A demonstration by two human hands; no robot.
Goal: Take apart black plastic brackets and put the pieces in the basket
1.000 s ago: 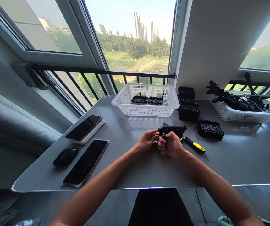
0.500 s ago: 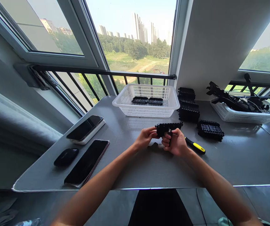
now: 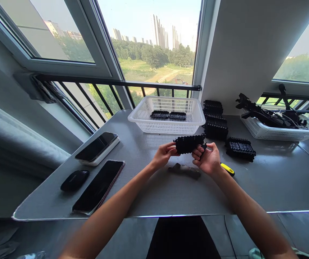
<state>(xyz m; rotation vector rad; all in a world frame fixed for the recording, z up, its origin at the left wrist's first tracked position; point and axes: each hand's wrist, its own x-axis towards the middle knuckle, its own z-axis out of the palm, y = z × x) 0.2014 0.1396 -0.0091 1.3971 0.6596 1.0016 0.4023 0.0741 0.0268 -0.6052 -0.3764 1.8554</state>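
Observation:
Both my hands hold one black ribbed plastic part (image 3: 188, 143) a little above the grey table (image 3: 154, 187). My left hand (image 3: 163, 155) pinches its left end. My right hand (image 3: 207, 157) grips its right end, fingers curled round it. Under my right wrist lies a screwdriver with a yellow and black handle (image 3: 227, 169). A white mesh basket (image 3: 167, 124) stands just beyond the part, with two black parts (image 3: 168, 115) lying inside.
A stack of black parts (image 3: 215, 120) stands right of the basket, and one more black part (image 3: 240, 148) lies near my right hand. A second white basket (image 3: 278, 132) holds cables at far right. Two phones (image 3: 97, 147) (image 3: 99, 185) and a black case (image 3: 75, 180) lie at left.
My hands have lifted the black part off the table and moved it up and away from me, turning its broad face toward me. Its shadow now shows on the table below.

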